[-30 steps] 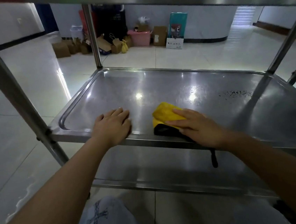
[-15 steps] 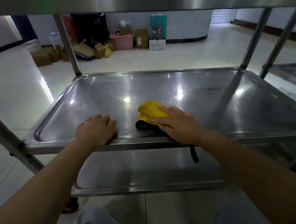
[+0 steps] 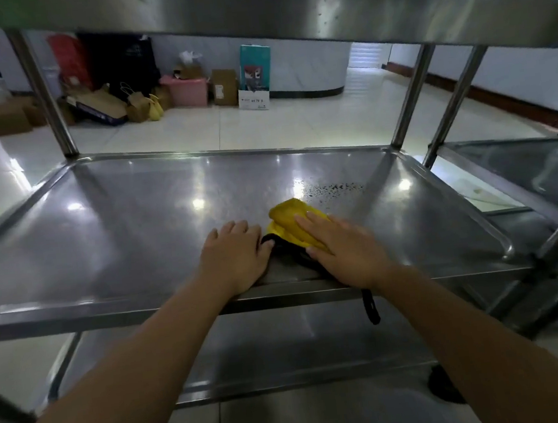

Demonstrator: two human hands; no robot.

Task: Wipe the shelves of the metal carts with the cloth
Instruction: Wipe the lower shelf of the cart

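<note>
Steel everywhere; the middle shelf (image 3: 135, 233) of the metal cart fills the view, its raised rim running all the way round, glare spots scattered across it. Right hand (image 3: 347, 252) lies flat, palm down, on the yellow cloth (image 3: 288, 219), fingers (image 3: 306, 224) stretched out straight and close together, pressing rather than gripping; the cloth sits on the shelf near the front edge, right of centre. A black edge of the cloth shows between the two hands, and a black strap (image 3: 370, 308) dangles over the front rim below the right wrist. Left hand (image 3: 234, 257) rests palm down on the bare steel just beside the cloth, fingers relaxed and slightly spread, holding nothing; its thumb side is touching the black edge. Just beyond the cloth, a patch of dark specks (image 3: 335, 188) sits on the shelf, apart from the yellow fabric. Lower shelf (image 3: 251, 352) shows beneath the forearms; the upper shelf (image 3: 249, 11) crosses the top of the view. Boxes and bags (image 3: 141, 95) line the far wall; a second cart (image 3: 542, 170) stands to the right.
</note>
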